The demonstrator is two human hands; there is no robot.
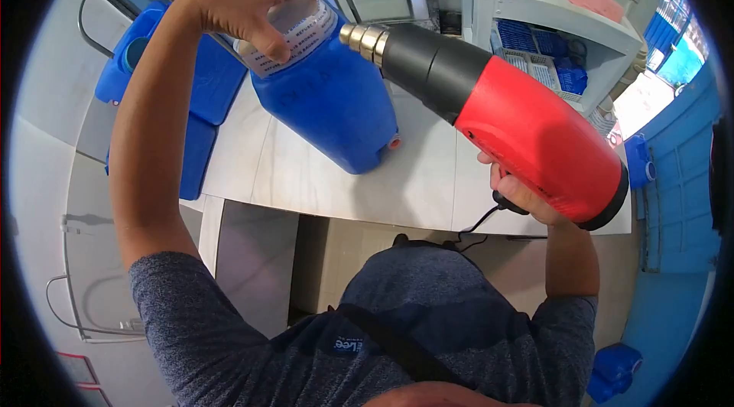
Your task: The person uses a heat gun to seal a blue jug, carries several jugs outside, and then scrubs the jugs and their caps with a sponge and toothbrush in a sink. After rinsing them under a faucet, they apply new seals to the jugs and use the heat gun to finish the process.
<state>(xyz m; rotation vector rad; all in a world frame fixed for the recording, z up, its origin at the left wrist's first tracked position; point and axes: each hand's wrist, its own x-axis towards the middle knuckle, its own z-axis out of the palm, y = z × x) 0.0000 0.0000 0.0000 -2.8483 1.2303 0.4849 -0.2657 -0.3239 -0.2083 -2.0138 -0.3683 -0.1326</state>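
Observation:
A blue plastic jerrycan (329, 101) lies tilted on the white counter (428, 185), with a white printed label (294, 32) around its upper end. My left hand (248, 9) rests on top of that end, fingers curled over the label. My right hand (524, 196) grips the handle of a red and black heat gun (505, 112). Its metal nozzle (363, 38) points at the label, almost touching it beside my left fingers. A black cord hangs from the handle.
More blue jerrycans (191, 93) are stacked left of the counter, and another stands on the floor at bottom right (615, 369). A white shelf unit (547, 17) with blue crates stands at the back right. Blue wall panels run along the right.

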